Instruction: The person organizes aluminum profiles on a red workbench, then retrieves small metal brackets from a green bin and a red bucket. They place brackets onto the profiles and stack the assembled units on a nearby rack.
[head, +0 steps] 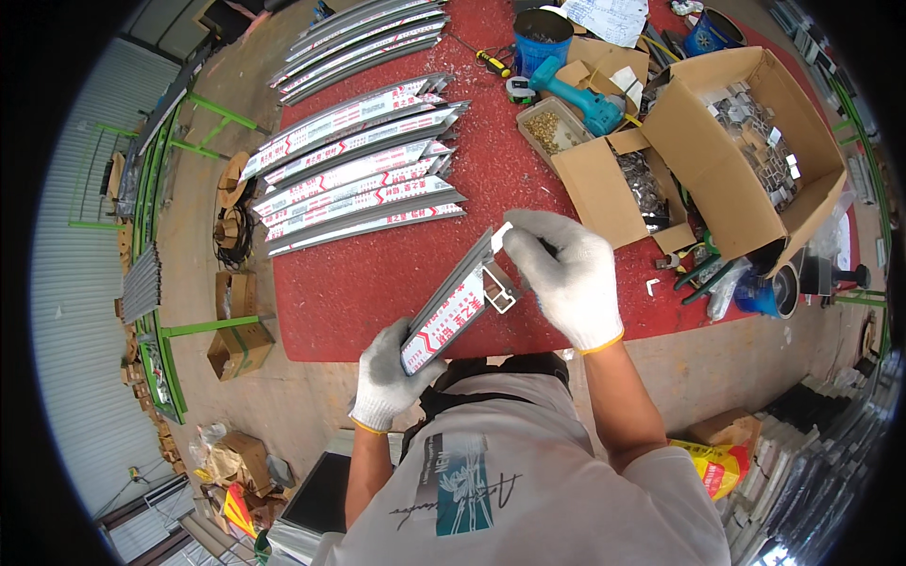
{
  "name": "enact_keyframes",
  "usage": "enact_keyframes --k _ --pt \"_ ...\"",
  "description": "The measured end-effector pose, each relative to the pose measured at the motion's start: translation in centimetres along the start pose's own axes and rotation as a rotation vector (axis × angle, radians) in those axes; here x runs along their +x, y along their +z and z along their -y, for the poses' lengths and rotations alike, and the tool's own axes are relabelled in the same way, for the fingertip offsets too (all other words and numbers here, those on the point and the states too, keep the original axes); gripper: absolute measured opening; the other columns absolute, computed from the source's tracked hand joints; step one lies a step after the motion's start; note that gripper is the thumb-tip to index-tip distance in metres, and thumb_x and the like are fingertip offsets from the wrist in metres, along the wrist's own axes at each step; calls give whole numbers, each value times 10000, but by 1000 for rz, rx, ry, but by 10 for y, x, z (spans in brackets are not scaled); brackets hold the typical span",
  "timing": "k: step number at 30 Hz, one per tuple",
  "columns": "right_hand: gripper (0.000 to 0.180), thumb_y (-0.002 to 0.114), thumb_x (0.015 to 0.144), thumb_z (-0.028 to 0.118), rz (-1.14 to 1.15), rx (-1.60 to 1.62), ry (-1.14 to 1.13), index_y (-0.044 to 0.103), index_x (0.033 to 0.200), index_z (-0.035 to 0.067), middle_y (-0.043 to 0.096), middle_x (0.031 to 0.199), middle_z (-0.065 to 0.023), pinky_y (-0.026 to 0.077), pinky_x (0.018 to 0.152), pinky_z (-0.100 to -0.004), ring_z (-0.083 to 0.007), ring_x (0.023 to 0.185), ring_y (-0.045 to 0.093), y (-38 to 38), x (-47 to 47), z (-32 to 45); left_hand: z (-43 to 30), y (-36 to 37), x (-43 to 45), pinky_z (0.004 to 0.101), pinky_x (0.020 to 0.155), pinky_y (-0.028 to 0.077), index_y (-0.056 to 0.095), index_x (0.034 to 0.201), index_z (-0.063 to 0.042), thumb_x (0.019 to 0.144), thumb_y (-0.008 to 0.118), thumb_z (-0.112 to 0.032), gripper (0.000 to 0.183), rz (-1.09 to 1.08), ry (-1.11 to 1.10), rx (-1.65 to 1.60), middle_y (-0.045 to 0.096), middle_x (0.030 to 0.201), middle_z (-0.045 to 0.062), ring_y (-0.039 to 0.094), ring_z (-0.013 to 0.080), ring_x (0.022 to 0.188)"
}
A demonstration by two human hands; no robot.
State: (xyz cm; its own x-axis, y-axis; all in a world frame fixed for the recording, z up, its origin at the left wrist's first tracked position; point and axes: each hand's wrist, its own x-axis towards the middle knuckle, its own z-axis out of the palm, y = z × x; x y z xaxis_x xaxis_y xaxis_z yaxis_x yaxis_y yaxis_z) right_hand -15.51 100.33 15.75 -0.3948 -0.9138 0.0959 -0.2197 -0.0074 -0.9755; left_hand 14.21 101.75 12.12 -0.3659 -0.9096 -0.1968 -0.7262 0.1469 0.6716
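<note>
My gloved left hand [393, 375] grips a short aluminium window-frame profile [449, 311] wrapped in printed protective film. The profile slants up to the right, its hollow cut end facing my right hand. Between the thumb and fingers of my gloved right hand [566, 265] is a small white metal corner piece [500, 237], at the upper tip of the profile's cut end. Whether it sits inside a slot there, I cannot tell. A similar small L-shaped corner piece [652, 286] lies on the red-covered table [340, 304] to the right of my right hand.
Mitre-cut profiles [361, 170] lie in two groups at the left. On the right are an open carton [715, 191] of metal corner brackets, a smaller carton [601, 187] of metal parts, a teal power tool [580, 95], a tray of brass-coloured screws [545, 131], a blue bucket [541, 49] and a screwdriver [493, 64].
</note>
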Motion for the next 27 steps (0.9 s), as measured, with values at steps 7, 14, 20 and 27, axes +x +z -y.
enact_keyframes --k 7,14,20,27 --pt "179 734 987 43 -32 -41 -17 825 1137 6 795 948 -209 624 753 -391 -323 819 802 0 -5 2 0 6 -1 464 984 606 694 1326 -19 753 993 -388 744 -33 -18 44 767 1170 215 759 415 1108" --pt "182 709 1031 29 128 -87 -9 801 1180 -23 817 1008 -144 612 803 -329 -176 855 770 -8 -1 -12 -2 -1 6 490 906 614 693 1316 -8 754 994 -423 760 -1 41 173 755 1097 227 760 437 1031" --pt "298 673 1125 212 84 442 370 774 1250 -39 756 994 -33 569 753 -288 -117 848 687 -7 -7 -29 -10 -4 15 496 896 616 700 1299 -3 761 995 -423 743 -15 59 93 756 1084 230 758 445 1012" --pt "213 745 942 -20 226 393 176 758 1155 -29 757 1016 -129 594 747 -306 -199 856 741 -12 -1 -47 -18 -8 15 487 932 614 710 1309 -16 765 988 -399 722 97 85 61 768 1125 233 759 430 1082"
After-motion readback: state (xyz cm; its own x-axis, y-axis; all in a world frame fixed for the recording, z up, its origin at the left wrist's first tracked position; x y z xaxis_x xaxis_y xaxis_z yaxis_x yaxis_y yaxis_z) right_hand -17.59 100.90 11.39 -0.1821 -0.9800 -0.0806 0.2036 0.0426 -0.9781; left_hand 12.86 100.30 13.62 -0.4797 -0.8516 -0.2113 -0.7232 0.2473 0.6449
